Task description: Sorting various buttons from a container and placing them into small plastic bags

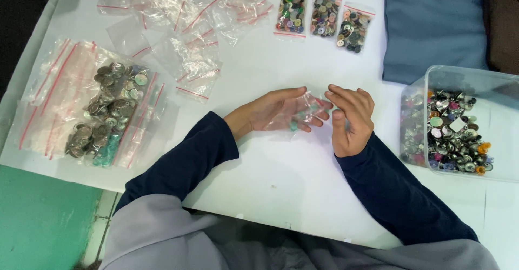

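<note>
My left hand [273,110] lies palm up over the white table and holds a small clear zip bag [300,110] with a few buttons inside, one of them green. My right hand [351,120] meets it from the right, fingertips pinching the bag's red-striped top edge. Both arms wear dark blue sleeves. The bag is blurred and partly hidden by my fingers.
A clear plastic tub [500,89] of mixed buttons stands at the right. Three small filled button bags [323,17] lie at the far middle. Empty zip bags [189,10] are scattered at the far left. A pile of metal buttons [105,113] rests on bags at the left. Blue cloth [432,27] lies far right.
</note>
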